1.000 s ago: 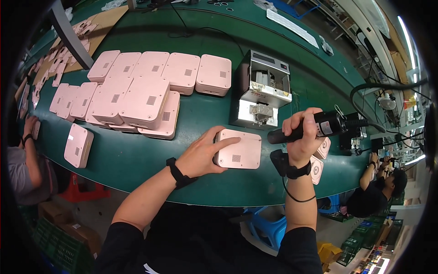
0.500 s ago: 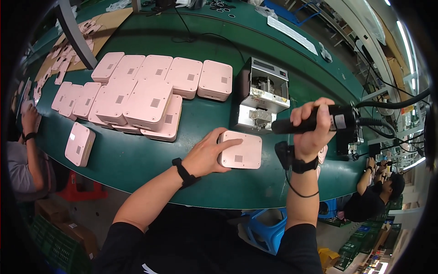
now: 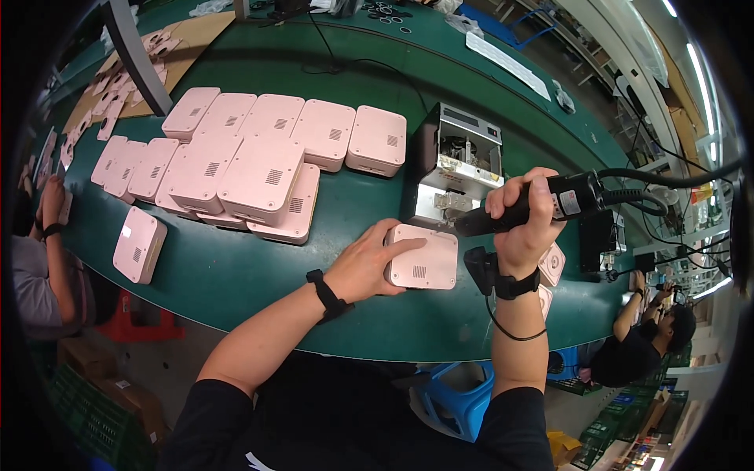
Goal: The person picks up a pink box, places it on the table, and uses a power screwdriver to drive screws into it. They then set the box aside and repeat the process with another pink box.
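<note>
My left hand (image 3: pixel 364 263) grips the left end of a pale pink box-shaped housing (image 3: pixel 437 267) that lies flat on the bench, thumb across its top face. Screw holes sit at the housing's corners, with a slotted grille on top. In my right hand (image 3: pixel 525 224) is a black corded electric screwdriver (image 3: pixel 572 196), fingers wrapped round its body. Its front end reaches the front of a metal screw feeder (image 3: pixel 454 169); whether they touch I cannot tell. The driver's bit is hidden.
Several like housings (image 3: pixel 265 177) are stacked at the left, and a single housing (image 3: pixel 140 245) stands nearer the edge. Pink round-holed parts (image 3: pixel 552 265) lie beyond my right wrist. A cable (image 3: pixel 667 179) trails right. Co-workers sit at both sides; a blue stool (image 3: pixel 463 400) is below.
My right hand has brought the screwdriver left and slightly down, closer to the screw feeder's front. My left hand stays on the housing. The whole view has shifted a little.
</note>
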{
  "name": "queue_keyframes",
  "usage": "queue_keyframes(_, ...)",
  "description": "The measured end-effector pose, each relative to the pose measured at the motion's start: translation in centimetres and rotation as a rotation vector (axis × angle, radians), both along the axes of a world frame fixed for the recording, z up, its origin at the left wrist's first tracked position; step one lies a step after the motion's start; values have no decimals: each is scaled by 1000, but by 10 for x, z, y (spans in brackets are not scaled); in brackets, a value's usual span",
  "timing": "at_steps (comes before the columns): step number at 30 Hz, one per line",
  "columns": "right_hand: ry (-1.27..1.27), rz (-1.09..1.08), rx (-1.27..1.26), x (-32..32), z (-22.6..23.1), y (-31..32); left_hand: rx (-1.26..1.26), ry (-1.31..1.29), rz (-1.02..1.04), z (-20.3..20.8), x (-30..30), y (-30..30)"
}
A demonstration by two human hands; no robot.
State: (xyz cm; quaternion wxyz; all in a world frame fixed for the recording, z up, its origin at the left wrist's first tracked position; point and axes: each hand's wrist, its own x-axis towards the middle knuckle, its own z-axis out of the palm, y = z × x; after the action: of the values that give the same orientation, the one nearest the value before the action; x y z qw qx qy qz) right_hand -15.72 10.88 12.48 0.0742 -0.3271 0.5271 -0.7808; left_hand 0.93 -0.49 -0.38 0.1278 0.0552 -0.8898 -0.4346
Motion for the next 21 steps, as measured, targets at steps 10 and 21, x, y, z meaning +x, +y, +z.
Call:
queue_keyframes(10,-9,30,11,2,-24,-6,3,9,3,1,0,1)
queue_keyframes(21,13,-28,-32,-2,4,9,-5,40,-22,-5,-3,4)
